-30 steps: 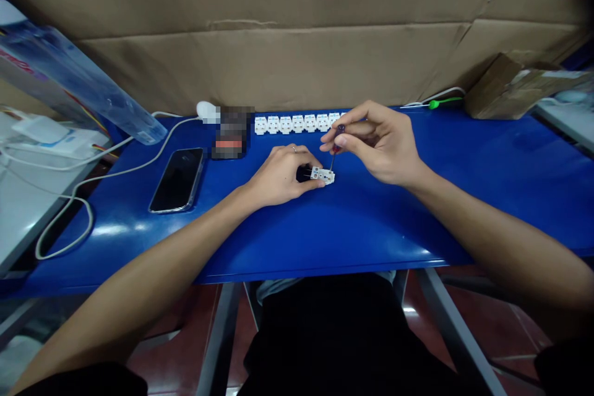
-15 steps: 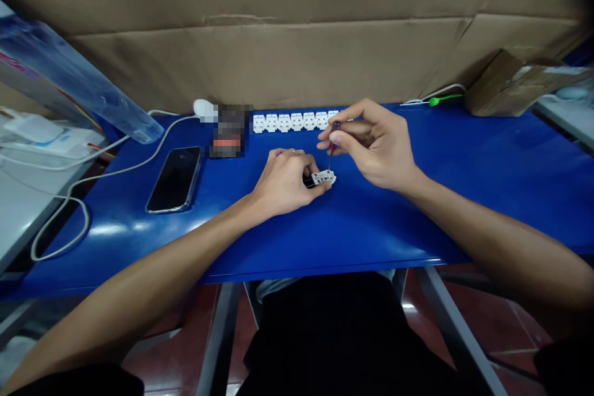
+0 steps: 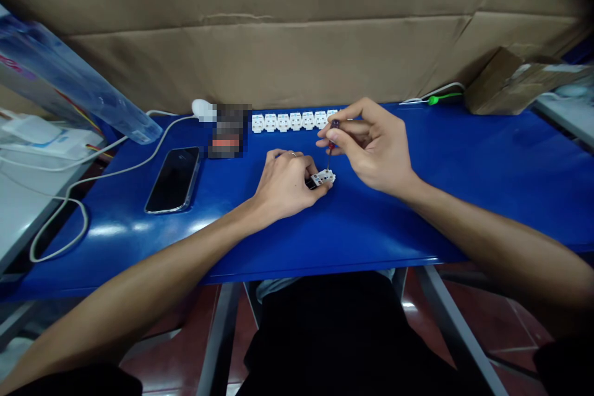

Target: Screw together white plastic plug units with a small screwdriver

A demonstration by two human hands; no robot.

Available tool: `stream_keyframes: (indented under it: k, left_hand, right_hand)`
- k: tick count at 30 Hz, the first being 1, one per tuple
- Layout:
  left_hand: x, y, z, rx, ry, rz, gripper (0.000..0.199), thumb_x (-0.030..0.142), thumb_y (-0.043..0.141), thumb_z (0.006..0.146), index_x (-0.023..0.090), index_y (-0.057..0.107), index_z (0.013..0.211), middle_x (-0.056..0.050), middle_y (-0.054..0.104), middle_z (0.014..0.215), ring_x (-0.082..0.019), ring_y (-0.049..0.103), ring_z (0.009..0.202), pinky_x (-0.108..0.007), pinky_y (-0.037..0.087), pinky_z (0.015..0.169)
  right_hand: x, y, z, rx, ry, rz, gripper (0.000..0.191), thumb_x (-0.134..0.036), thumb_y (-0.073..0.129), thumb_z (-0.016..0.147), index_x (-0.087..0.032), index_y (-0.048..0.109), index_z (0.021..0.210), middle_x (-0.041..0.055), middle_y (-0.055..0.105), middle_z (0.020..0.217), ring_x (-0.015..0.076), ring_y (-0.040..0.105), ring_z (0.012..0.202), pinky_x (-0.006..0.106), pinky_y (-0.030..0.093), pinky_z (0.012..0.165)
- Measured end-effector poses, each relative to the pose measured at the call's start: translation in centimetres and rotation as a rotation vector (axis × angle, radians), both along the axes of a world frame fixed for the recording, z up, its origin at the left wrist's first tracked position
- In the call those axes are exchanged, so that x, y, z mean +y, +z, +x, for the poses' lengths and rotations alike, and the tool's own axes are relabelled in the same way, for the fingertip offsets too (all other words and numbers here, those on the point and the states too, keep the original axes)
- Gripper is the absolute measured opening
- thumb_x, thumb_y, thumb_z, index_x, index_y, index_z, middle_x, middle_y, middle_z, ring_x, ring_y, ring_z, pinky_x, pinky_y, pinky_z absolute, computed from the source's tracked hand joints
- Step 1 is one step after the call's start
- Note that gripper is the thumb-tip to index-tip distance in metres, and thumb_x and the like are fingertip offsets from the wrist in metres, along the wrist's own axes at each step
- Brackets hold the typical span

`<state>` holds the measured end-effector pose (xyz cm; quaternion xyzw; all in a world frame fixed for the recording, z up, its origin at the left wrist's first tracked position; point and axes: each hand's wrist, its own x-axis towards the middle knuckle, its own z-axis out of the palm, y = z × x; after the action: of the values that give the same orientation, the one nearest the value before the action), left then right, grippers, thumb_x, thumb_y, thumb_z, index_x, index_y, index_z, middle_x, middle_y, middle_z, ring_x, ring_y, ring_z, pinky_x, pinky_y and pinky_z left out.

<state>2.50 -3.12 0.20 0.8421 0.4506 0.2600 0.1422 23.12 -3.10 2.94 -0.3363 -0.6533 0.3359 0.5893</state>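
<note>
Okay, here's where we're at: we're working on a single white connector block (image 3: 322, 178) out in the middle of the blue surface (image 3: 487, 198). Our left hand (image 3: 285, 182) is pinching it, so that grip is closed on the block, with a dark piece (image 3: 309, 184) poking out from under the fingers. Our right hand (image 3: 371, 148) is closed on a tiny screwdriver (image 3: 332, 136) with a red and purple handle, and its thin shaft is pointing down at the top of the block. We can't really tell from this angle whether the tip is touching anything.

Count-wise, we're looking at seven more blocks (image 3: 283, 123) sitting in a row along the far edge, the last one partly tucked behind our right fingers, so eight are showing in all. Whether that row is finished or waiting its turn, we can't tell from up here. Also lying around: one phone (image 3: 172, 179), one white plug (image 3: 203, 110) on a cable, one pixelated object (image 3: 227, 130), one green-handled tool (image 3: 440, 99) and one brown cardboard packet (image 3: 508, 83).
</note>
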Motion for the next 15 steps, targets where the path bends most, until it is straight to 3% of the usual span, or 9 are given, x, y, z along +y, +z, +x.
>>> stream_keyframes:
  k: [5,7,10,12,15]
  left_hand:
    - [0.1,-0.1,0.0,0.005,0.008,0.006,0.034,0.047,0.096,0.090,0.024,0.074,0.078,-0.003,0.078,0.077,-0.030,0.077,0.082,-0.065,0.053,0.108]
    - [0.6,0.0,-0.4,0.013,-0.033,-0.013,0.030,0.046,0.096,0.093,0.024,0.078,0.085,-0.005,0.082,0.086,-0.032,0.079,0.089,-0.066,0.054,0.109]
    - [1.7,0.1,-1.5,0.001,-0.224,-0.070,0.025,0.043,0.093,0.100,0.026,0.086,0.118,-0.008,0.088,0.127,-0.037,0.079,0.123,-0.061,0.057,0.114]
    - [2.5,0.2,-2.3,-0.034,-0.331,-0.084,0.044,0.035,0.087,0.106,0.030,0.078,0.149,-0.007,0.084,0.148,-0.035,0.074,0.142,-0.058,0.056,0.123]
    - [3.2,0.0,-3.1,-0.056,-0.280,-0.037,0.070,0.020,0.078,0.108,0.027,0.057,0.174,-0.010,0.076,0.163,-0.033,0.071,0.151,-0.056,0.055,0.129]
  right_hand:
    - [0.2,-0.5,-0.2,-0.014,-0.043,0.009,0.039,-0.059,0.091,0.101,-0.027,0.072,0.113,0.0030,0.090,0.097,0.0235,0.092,0.091,0.037,0.078,0.075]
    - [0.3,-0.6,-0.1,-0.018,-0.026,0.040,0.038,-0.059,0.090,0.103,-0.028,0.073,0.115,0.0035,0.090,0.103,0.0231,0.092,0.094,0.037,0.078,0.079]
    - [0.8,-0.5,0.7,-0.043,0.010,0.107,0.039,-0.064,0.082,0.108,-0.030,0.072,0.125,0.0038,0.088,0.113,0.0243,0.090,0.104,0.041,0.078,0.088]
    - [1.5,-0.3,1.7,-0.089,0.019,0.142,0.042,-0.069,0.069,0.114,-0.034,0.069,0.137,0.0038,0.085,0.118,0.0248,0.087,0.105,0.043,0.077,0.089]
    - [2.6,0.0,3.7,-0.269,0.094,0.204,0.040,-0.062,0.053,0.122,-0.037,0.061,0.152,0.0042,0.081,0.125,0.0226,0.082,0.095,0.044,0.074,0.087]
